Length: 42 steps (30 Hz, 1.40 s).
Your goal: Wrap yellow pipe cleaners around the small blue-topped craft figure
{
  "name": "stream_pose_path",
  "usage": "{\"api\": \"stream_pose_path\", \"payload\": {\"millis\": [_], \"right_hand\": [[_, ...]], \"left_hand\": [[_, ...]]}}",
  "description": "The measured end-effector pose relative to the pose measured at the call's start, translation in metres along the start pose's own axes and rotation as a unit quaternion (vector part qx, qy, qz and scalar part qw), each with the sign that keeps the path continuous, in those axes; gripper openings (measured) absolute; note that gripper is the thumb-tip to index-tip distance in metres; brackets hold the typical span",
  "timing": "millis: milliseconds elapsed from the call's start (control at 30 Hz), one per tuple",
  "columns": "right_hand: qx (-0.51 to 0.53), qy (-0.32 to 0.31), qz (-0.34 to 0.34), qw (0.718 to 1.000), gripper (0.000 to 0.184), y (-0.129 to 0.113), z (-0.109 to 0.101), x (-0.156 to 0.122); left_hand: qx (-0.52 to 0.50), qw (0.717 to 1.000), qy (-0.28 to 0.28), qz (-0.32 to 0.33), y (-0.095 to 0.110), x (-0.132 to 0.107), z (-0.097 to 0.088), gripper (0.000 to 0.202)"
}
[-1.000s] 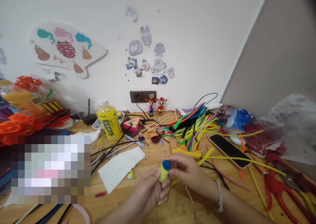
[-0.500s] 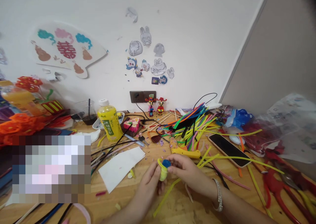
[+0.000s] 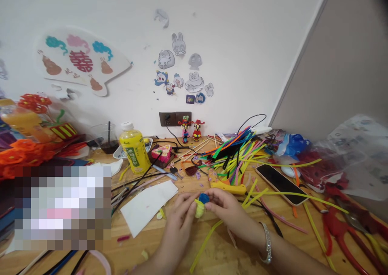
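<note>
Both my hands meet over the wooden table (image 3: 151,242) near its front middle. My left hand (image 3: 178,218) pinches a small yellow pipe-cleaner coil (image 3: 199,208) from the left. My right hand (image 3: 226,210), with a silver bracelet on its wrist, closes its fingertips on the blue pipe-cleaner piece (image 3: 203,198) sitting on top of the coil. A loose yellow pipe-cleaner tail (image 3: 203,242) trails from the piece down toward me across the table.
A heap of coloured pipe cleaners (image 3: 233,154) lies behind my hands, with a phone (image 3: 281,184) and red pliers (image 3: 342,230) to the right. A yellow drink bottle (image 3: 131,147), white paper (image 3: 148,204) and orange pipe-cleaner flowers (image 3: 21,150) are to the left.
My hands have moved a little away from me and lower toward the table with the yellow and blue piece. The yellow tail has come free and now lies stretched out below my hands.
</note>
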State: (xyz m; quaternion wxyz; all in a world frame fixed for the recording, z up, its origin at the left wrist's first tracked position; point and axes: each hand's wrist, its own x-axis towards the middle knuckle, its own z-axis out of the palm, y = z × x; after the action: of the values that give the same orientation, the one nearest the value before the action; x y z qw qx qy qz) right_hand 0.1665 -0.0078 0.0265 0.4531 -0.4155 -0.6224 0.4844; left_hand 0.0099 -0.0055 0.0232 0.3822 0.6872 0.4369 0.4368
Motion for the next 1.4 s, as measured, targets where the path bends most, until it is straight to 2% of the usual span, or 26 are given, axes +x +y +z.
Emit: {"api": "stream_pose_path", "payload": {"millis": [133,267,467,600,800,900,1000,1067,1133,1200,1267,1333,1400], "right_hand": [[0.013,-0.024,-0.005,1.0,0.017,0.002,-0.001,0.0],[0.006,-0.026,-0.004,1.0,0.017,0.005,-0.002,-0.001],[-0.007,-0.004,-0.004,1.0,0.02,0.006,-0.002,-0.001],[-0.071,0.008,-0.012,0.997,0.021,0.004,-0.002,-0.002],[-0.125,0.01,-0.05,0.991,0.021,-0.001,-0.003,-0.003],[-0.146,0.011,-0.061,0.987,0.021,-0.004,-0.003,-0.004],[-0.147,0.011,-0.042,0.988,0.02,-0.005,-0.002,-0.004],[-0.128,0.011,-0.017,0.992,0.02,-0.003,-0.001,-0.003],[-0.081,0.005,0.008,0.997,0.02,-0.001,0.001,-0.002],[-0.023,0.006,0.033,0.999,0.019,0.001,0.002,-0.001],[0.015,0.018,0.059,0.998,0.019,0.002,0.004,0.0],[0.035,0.032,0.079,0.996,0.019,0.001,0.006,0.0],[0.058,0.036,0.1,0.993,0.019,-0.001,0.006,-0.001]], "left_hand": [[-0.083,0.994,-0.007,-0.072,-0.002,0.004,-0.002,0.024],[-0.159,0.975,0.027,-0.155,-0.003,0.004,0.0,0.024],[-0.146,0.978,0.026,-0.148,-0.001,0.003,0.002,0.019],[-0.163,0.975,0.007,-0.152,-0.002,0.002,0.003,0.021],[-0.334,0.916,-0.027,-0.22,0.003,0.0,0.006,0.022],[-0.345,0.91,-0.037,-0.227,0.005,-0.001,0.006,0.022],[-0.348,0.909,-0.058,-0.221,0.003,-0.002,0.006,0.022],[-0.331,0.915,-0.073,-0.218,0.001,-0.002,0.007,0.025],[-0.268,0.939,-0.083,-0.201,-0.001,-0.002,0.007,0.028],[-0.15,0.975,-0.078,-0.143,-0.001,-0.003,0.008,0.027],[-0.017,0.995,-0.069,-0.066,0.0,-0.005,0.007,0.022],[0.076,0.995,-0.068,-0.016,0.0,-0.006,0.006,0.021],[0.123,0.989,-0.079,0.0,0.001,-0.007,0.005,0.019]]}}
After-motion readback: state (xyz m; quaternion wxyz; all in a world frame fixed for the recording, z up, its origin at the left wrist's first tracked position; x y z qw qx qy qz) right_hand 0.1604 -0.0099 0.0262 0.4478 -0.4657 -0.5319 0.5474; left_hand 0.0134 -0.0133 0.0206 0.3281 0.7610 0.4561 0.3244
